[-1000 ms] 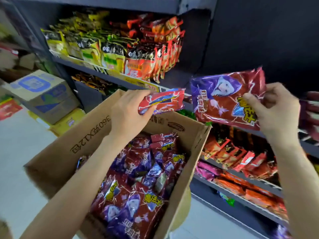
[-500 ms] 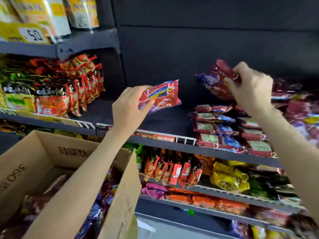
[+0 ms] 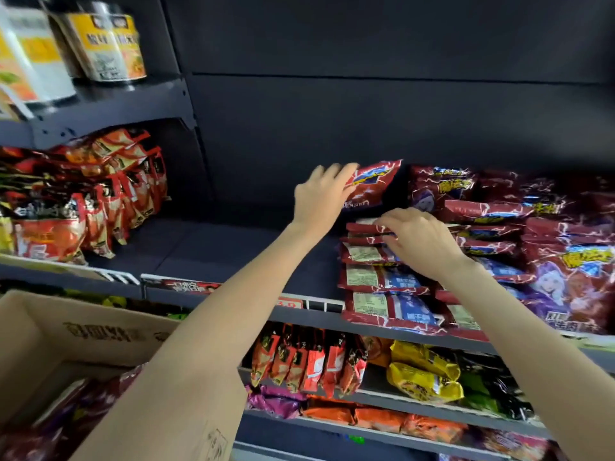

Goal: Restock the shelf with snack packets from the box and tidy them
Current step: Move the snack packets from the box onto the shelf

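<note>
Sitting nearest, at the lower left, the cardboard box (image 3: 100,331) is open, with dark red and purple packets (image 3: 63,424) lying inside it. Both bare forearms reach over it toward the dark shelf (image 3: 219,247).

The right hand (image 3: 421,241) rests on a stack (image 3: 382,284) of red packets lying flat at the shelf's front edge. Its fingers are relaxed and slightly bent, their tips touching the top packets of the stack, gripping nothing.

Further back, the left hand (image 3: 321,197) grasps a red packet (image 3: 372,184) by its left edge, thumb and fingers curled round it. That packet is tilted, held above and just behind the stack, near the shelf's back wall.

To the right of it more red packets (image 3: 545,234) are piled up, some showing a purple-haired figure.

At the shelf's left end stand orange-red pouches (image 3: 100,201) in rows; bare shelf lies between them and the stack. Lower shelves hold orange, yellow and purple snacks (image 3: 319,364). Up on the top left shelf stand tins (image 3: 109,44) with yellow labels.
</note>
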